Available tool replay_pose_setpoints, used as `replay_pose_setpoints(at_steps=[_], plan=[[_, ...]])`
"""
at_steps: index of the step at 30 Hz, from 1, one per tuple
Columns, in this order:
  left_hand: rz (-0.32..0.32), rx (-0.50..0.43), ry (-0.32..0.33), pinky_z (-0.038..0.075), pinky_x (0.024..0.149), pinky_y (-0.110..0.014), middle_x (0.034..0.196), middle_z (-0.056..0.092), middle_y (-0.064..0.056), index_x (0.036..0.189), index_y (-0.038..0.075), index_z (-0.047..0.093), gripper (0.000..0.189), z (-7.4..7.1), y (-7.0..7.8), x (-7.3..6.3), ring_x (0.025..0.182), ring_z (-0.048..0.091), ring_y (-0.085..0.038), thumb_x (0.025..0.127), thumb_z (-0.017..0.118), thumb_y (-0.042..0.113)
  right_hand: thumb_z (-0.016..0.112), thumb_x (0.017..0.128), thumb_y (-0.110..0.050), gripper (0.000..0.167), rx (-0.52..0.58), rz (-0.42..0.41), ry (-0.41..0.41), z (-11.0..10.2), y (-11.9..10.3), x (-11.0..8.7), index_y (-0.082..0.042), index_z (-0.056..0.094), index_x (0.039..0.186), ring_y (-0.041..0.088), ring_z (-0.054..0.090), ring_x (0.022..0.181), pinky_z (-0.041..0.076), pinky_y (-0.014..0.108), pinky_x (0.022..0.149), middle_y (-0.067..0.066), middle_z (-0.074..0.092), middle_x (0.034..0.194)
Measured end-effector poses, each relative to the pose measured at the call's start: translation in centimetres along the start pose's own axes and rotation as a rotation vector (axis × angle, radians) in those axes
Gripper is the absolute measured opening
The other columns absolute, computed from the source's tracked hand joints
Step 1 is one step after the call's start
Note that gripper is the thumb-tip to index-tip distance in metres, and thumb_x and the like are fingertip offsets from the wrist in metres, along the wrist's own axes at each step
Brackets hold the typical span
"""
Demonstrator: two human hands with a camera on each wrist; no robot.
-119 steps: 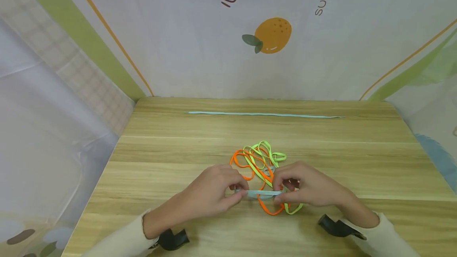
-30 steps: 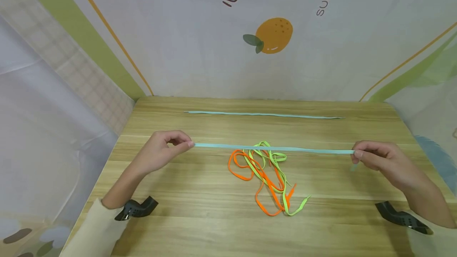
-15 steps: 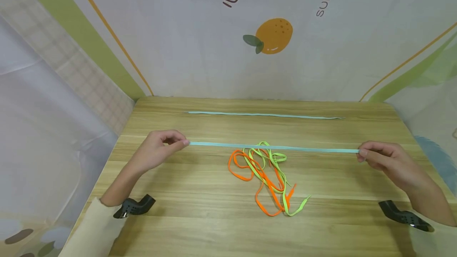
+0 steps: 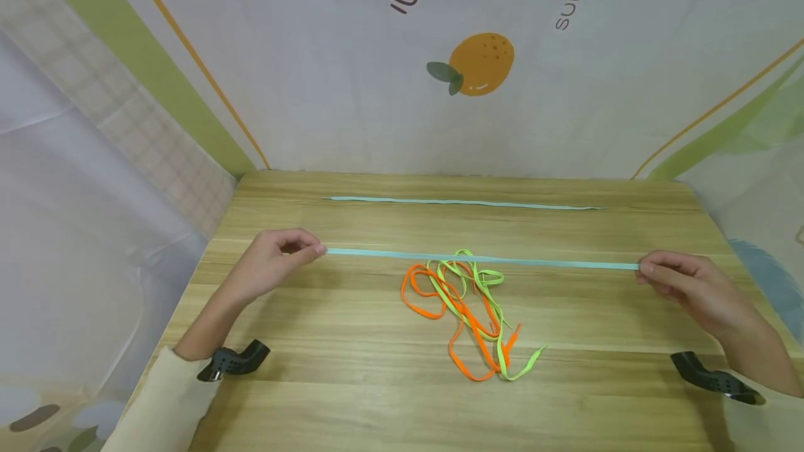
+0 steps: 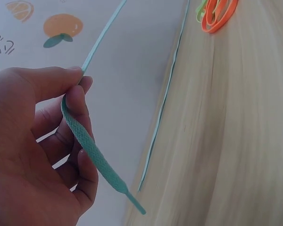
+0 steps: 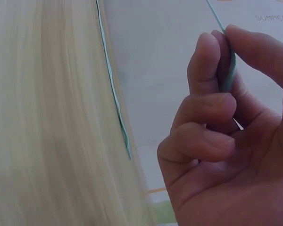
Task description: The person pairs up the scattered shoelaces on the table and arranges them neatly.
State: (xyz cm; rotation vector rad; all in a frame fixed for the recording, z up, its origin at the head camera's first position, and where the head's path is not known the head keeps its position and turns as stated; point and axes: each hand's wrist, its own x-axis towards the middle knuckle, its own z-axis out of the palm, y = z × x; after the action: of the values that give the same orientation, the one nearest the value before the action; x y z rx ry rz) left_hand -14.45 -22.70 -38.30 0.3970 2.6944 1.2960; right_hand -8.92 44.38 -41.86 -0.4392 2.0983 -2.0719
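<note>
A light teal shoelace (image 4: 389, 254) is stretched nearly straight between my two hands, held above the table. My left hand (image 4: 273, 264) pinches it between thumb and forefinger. In the left wrist view a short end of this shoelace (image 5: 96, 153), with its hard tip, hangs past the fingers. At the other side my right hand (image 4: 697, 284) pinches it near its other end. The right wrist view shows that shoelace (image 6: 230, 70) running down into the curled fingers, its tip hidden. A second teal shoelace (image 4: 465, 201) lies straight along the table's far edge.
Tangled orange shoelaces (image 4: 461, 309) and yellow-green shoelaces (image 4: 496, 276) lie in a heap at the middle of the wooden table (image 4: 352, 382), partly beneath the stretched one. A printed white cloth (image 4: 352, 110) hangs behind the far edge.
Four seconds ago both hands were close together over the heap, holding the bunched teal shoelace. They have since spread apart and away from me, and lately drew slightly wider, pulling it out straight.
</note>
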Motion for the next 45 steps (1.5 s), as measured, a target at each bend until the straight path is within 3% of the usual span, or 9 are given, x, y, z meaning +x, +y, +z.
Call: replay_pose_setpoints(at_steps=[5, 12, 22, 29, 37, 42, 45], plan=[[-0.005, 0.002, 0.002, 0.053, 0.076, -0.033, 0.107, 0.077, -0.006, 0.114, 0.004, 0.081, 0.027, -0.1, -0.3, 0.1, 0.094, 0.065, -0.026, 0.109, 0.073, 0.03, 0.039, 0.112, 0.017, 0.046, 0.043, 0.011, 0.04, -0.5, 0.5, -0.2, -0.003, 0.081, 0.114, 0.028, 0.027, 0.074, 0.021, 0.038, 0.066, -0.001, 0.077, 0.098], [-0.015, -0.011, -0.001, 0.052, 0.076, -0.032, 0.108, 0.077, -0.009, 0.114, 0.002, 0.081, 0.028, -0.2, -0.7, 0.2, 0.093, 0.064, -0.027, 0.109, 0.072, 0.028, 0.04, 0.114, 0.011, 0.043, 0.047, 0.027, 0.078, -1.0, 0.9, -0.3, -0.003, 0.08, 0.11, 0.029, 0.026, 0.072, 0.019, 0.038, 0.063, 0.0, 0.074, 0.091], [-0.033, -0.012, 0.0, 0.054, 0.08, -0.034, 0.114, 0.078, -0.012, 0.117, 0.002, 0.081, 0.03, -0.4, -1.4, 0.3, 0.098, 0.065, -0.027, 0.11, 0.072, 0.03, 0.042, 0.116, 0.006, 0.042, 0.167, 0.118, 0.214, -1.9, 1.2, -0.5, -0.005, 0.082, 0.108, 0.027, 0.026, 0.075, 0.018, 0.037, 0.066, 0.0, 0.078, 0.094], [-0.058, 0.004, 0.012, 0.053, 0.076, -0.034, 0.113, 0.077, -0.01, 0.117, 0.002, 0.08, 0.032, -0.6, -2.0, 0.4, 0.093, 0.062, -0.026, 0.11, 0.072, 0.032, 0.044, 0.116, 0.004, 0.043, 0.214, 0.116, 0.309, -2.5, 1.6, -0.6, -0.006, 0.083, 0.101, 0.026, 0.025, 0.072, 0.015, 0.036, 0.064, 0.0, 0.079, 0.091], [-0.088, 0.026, 0.015, 0.052, 0.079, -0.037, 0.116, 0.076, -0.013, 0.118, 0.001, 0.079, 0.037, -0.8, -2.1, 0.6, 0.097, 0.063, -0.028, 0.111, 0.069, 0.036, 0.048, 0.115, 0.002, 0.039, 0.268, 0.12, 0.355, -2.9, 1.8, -0.7, -0.003, 0.083, 0.099, 0.019, 0.038, 0.066, 0.017, 0.035, 0.061, 0.002, 0.079, 0.09], [-0.104, 0.053, 0.026, 0.052, 0.079, -0.037, 0.119, 0.076, -0.013, 0.118, 0.001, 0.079, 0.039, -1.0, -1.8, 0.8, 0.098, 0.063, -0.027, 0.112, 0.068, 0.037, 0.054, 0.114, 0.0, 0.035, 0.226, 0.15, 0.408, -3.1, 1.7, -0.5, -0.005, 0.084, 0.097, 0.015, 0.042, 0.066, 0.018, 0.036, 0.062, -0.001, 0.077, 0.087], [-0.098, 0.063, 0.038, 0.05, 0.077, -0.036, 0.119, 0.077, -0.014, 0.118, 0.001, 0.079, 0.038, -1.0, -1.9, 1.0, 0.095, 0.062, -0.025, 0.112, 0.068, 0.037, 0.056, 0.114, -0.002, 0.034, 0.182, 0.183, 0.435, -3.1, 1.6, -0.3, -0.008, 0.085, 0.096, 0.012, 0.044, 0.068, 0.023, 0.034, 0.06, -0.004, 0.076, 0.086]])
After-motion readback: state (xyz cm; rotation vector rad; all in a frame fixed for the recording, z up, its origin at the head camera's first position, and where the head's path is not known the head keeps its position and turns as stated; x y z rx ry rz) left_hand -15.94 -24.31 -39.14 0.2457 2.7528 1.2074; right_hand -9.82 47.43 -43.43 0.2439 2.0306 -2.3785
